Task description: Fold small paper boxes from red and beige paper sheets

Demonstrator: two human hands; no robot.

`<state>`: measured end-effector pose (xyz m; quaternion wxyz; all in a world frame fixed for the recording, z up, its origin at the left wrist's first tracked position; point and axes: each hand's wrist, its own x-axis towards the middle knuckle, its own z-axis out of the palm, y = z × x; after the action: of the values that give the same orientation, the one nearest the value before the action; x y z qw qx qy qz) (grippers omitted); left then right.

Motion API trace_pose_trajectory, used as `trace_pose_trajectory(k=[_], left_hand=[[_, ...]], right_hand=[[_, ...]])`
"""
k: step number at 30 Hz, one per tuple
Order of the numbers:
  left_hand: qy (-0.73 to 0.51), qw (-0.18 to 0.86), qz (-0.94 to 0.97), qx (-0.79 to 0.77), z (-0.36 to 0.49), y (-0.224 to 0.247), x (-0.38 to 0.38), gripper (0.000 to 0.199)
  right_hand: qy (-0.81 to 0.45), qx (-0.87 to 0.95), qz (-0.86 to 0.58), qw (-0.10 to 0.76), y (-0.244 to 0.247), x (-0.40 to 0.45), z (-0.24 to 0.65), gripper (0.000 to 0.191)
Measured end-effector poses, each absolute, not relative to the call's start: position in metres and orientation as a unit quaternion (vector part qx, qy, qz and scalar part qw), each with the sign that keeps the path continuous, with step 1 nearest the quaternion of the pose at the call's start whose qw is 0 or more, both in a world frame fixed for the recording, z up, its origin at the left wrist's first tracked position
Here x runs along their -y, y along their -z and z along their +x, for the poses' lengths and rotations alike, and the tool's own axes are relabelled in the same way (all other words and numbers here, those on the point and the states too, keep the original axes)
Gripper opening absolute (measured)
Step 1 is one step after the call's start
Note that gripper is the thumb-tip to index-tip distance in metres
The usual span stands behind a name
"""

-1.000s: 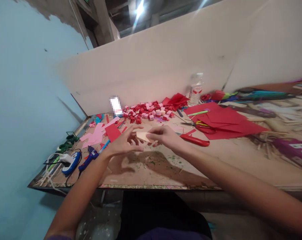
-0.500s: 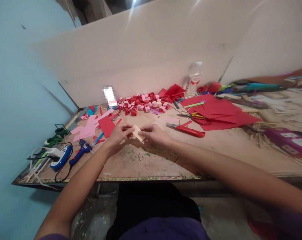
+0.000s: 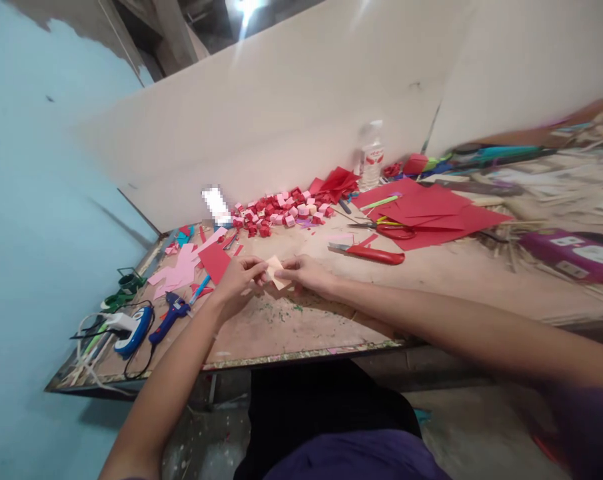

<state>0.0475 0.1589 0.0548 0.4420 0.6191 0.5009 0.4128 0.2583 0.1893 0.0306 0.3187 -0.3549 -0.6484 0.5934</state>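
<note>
Pale card (image 3: 273, 265) pinched between two hands over the counter (image 3: 446, 270)

The card is held just above the counter, short of the middle of its depth, with the left hand (image 3: 238, 280) at its left side and the right hand (image 3: 311, 275) at its right. Each hand is clamped on it between thumb and fingers. The card's long axis slants: one end points far and a little left, the other near and a little right. The right thumb lies across part of its face.

On the near side, the open room runs from the hands to the counter's rough near edge (image 3: 301, 357), strewn with green bits (image 3: 295, 308). More room stretches right, beyond the right forearm, as far as the purple case (image 3: 551, 253).

Far of the hands, the cubes (image 3: 276, 213) lie heaped before the white partition (image 3: 261, 120). To the left, the red card (image 3: 214, 261) sits near the left hand, with the glue gun (image 3: 170, 317) farther left. To the right, the red-handled tool (image 3: 376, 254) points its metal end left; the scissors (image 3: 398, 231) lie beyond it, blades also left, beside the red sheets (image 3: 441, 213).
</note>
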Motion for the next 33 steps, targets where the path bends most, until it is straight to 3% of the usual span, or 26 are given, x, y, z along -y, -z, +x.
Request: trace_pose_trajectory(k=[6, 16, 28, 33], left_hand=[[-0.391, 0.456, 0.627, -0.496, 0.055, -0.043, -0.161, 0.043], [-0.431, 0.463, 0.634, -0.444, 0.057, -0.046, -0.160, 0.040], [-0.497, 0.371, 0.651, -0.437, 0.081, -0.065, -0.178, 0.039], [-0.487, 0.349, 0.651, -0.466, 0.077, -0.052, -0.181, 0.041]], right_hand=[[-0.589, 0.653, -0.335, 0.338, -0.033, -0.186, 0.262, 0.036], [-0.559, 0.677, -0.352, 0.322, -0.035, -0.187, 0.262, 0.044], [-0.540, 0.664, -0.319, 0.407, -0.057, -0.198, 0.273, 0.051], [-0.569, 0.668, -0.309, 0.365, -0.041, -0.202, 0.272, 0.046]])
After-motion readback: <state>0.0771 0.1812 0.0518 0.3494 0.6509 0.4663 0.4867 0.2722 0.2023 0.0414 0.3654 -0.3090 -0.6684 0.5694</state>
